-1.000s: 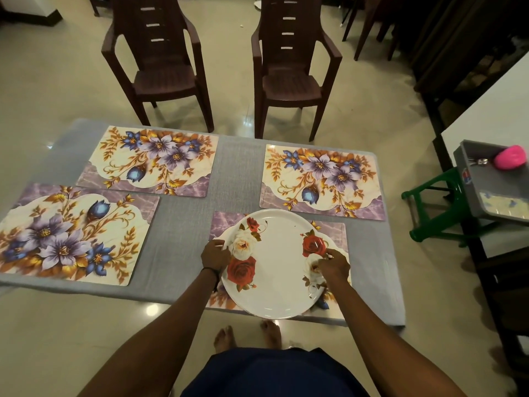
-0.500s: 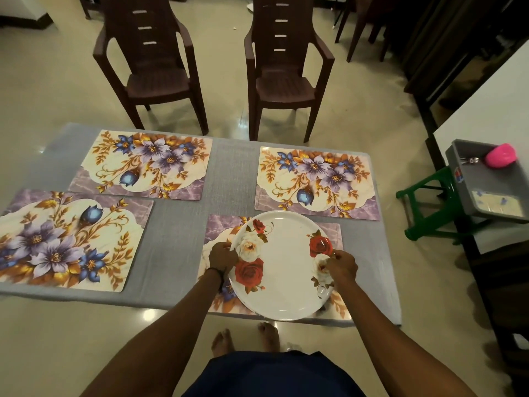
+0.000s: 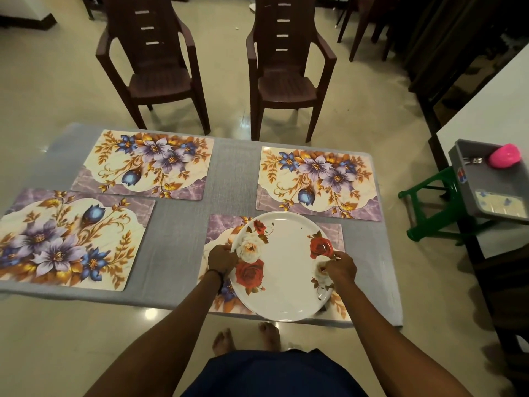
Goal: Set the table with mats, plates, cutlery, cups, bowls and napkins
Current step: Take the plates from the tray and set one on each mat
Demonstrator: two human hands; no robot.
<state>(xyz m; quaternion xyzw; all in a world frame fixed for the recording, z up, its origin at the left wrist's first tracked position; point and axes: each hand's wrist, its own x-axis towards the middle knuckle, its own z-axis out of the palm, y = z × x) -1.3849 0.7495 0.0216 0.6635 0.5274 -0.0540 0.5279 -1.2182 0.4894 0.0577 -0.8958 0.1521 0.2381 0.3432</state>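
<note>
A round white plate (image 3: 286, 270) with red and white roses lies on the near right floral mat (image 3: 220, 229), overhanging its front edge. My left hand (image 3: 221, 259) grips the plate's left rim. My right hand (image 3: 340, 267) pinches its right rim. Three more floral mats lie on the grey tablecloth (image 3: 183, 245): far left mat (image 3: 143, 164), far right mat (image 3: 317, 184) and near left mat (image 3: 65, 239). All three are bare.
Two brown plastic chairs (image 3: 157, 67) (image 3: 286, 70) stand beyond the table. To the right, a grey bin (image 3: 486, 184) holds a pink cup (image 3: 504, 159), cutlery and something flat. A green stool (image 3: 429, 207) stands under it. Dark furniture lines the right side.
The plate and both hands stay at the near right mat; the plate has slid slightly toward the front edge. My view has shifted a little.
</note>
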